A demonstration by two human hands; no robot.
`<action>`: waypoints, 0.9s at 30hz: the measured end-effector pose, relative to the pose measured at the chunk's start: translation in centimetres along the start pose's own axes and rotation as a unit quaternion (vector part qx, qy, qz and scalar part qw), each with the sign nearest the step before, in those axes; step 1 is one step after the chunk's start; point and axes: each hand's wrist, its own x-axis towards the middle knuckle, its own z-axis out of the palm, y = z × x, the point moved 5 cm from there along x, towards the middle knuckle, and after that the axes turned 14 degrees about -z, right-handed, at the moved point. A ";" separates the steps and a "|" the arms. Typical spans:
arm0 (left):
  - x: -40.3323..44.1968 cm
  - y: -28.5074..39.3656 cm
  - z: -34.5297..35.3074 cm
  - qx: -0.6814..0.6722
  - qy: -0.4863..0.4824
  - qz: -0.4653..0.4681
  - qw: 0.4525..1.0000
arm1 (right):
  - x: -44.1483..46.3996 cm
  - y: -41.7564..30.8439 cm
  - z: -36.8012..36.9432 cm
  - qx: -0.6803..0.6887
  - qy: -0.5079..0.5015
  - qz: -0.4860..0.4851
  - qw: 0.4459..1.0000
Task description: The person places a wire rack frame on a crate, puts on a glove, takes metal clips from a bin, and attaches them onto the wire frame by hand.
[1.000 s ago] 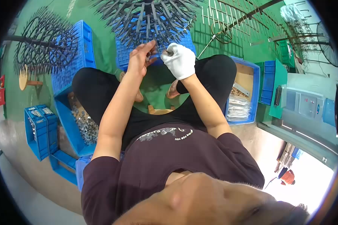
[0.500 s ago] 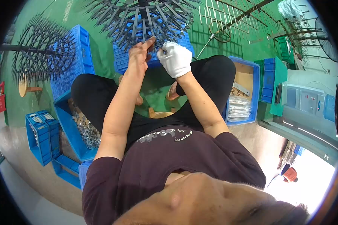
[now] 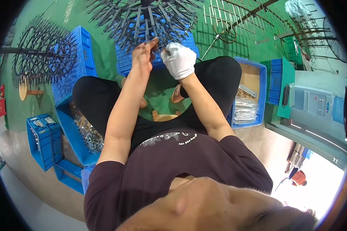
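A large dark rack with many radiating prongs (image 3: 146,23) stands in front of me, above a blue crate (image 3: 125,61). My bare left hand (image 3: 143,56) is at its lower prongs, index finger stretched up and the other fingers curled; anything between them is too small to make out. Close to its right, my right hand (image 3: 178,59) in a white glove is closed at the rack's lower edge, its fingertips pinched around something I cannot make out. The two hands are a short gap apart.
Left are a second pronged rack (image 3: 42,56), a wooden stool (image 3: 23,87) and a blue bin of small metal parts (image 3: 90,136). Right, a blue bin (image 3: 263,92) holds white packets (image 3: 245,111). Another rack (image 3: 246,19) stands upper right. A person (image 3: 298,178) is far off, lower right.
The big rack and both hands sit slightly further left in view than a second ago. The left hand's index finger has straightened along the prongs, and the gloved hand remains closed.
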 end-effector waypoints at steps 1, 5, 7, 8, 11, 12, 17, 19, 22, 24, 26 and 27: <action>-0.2 0.0 0.1 -0.001 0.005 0.002 1.000 | 0.0 0.0 0.0 0.000 0.002 -0.001 1.000; -0.9 0.2 0.6 -0.029 0.045 0.014 0.998 | 0.0 -0.1 0.1 -0.005 -0.022 0.028 0.999; -0.8 0.2 0.6 -0.035 0.022 0.015 0.999 | 0.5 -0.3 -0.1 -0.021 -0.058 0.049 0.997; -0.8 0.2 0.7 -0.037 0.010 0.015 0.999 | 0.7 -0.3 -0.1 -0.024 -0.059 0.045 0.997; -0.9 0.2 0.6 -0.036 0.011 0.014 0.999 | 1.0 -0.3 0.1 -0.023 -0.075 0.045 0.996; -0.9 0.2 0.6 -0.033 0.013 0.014 0.999 | 1.0 -0.2 0.3 -0.022 -0.082 0.049 0.995; -0.8 0.2 0.5 -0.024 0.027 0.012 0.999 | 0.9 0.0 0.6 -0.022 -0.093 0.058 0.994; -0.8 0.3 0.5 -0.020 0.016 0.004 1.000 | 0.9 -0.1 0.5 -0.020 -0.093 0.062 0.994; -1.4 0.2 0.7 -0.017 0.004 -0.007 1.000 | 0.9 -0.1 0.2 -0.017 -0.096 0.067 0.993; -2.1 0.0 0.4 -0.021 -0.006 -0.009 1.000 | 0.9 -0.1 0.2 -0.008 -0.098 0.068 0.993; -2.6 -0.4 -0.7 -0.029 -0.018 -0.010 0.999 | 0.6 0.0 0.2 0.006 -0.100 0.069 0.993; -2.7 -1.0 -1.5 -0.059 -0.038 -0.021 0.997 | 0.3 -0.1 -0.1 0.013 -0.101 0.066 0.993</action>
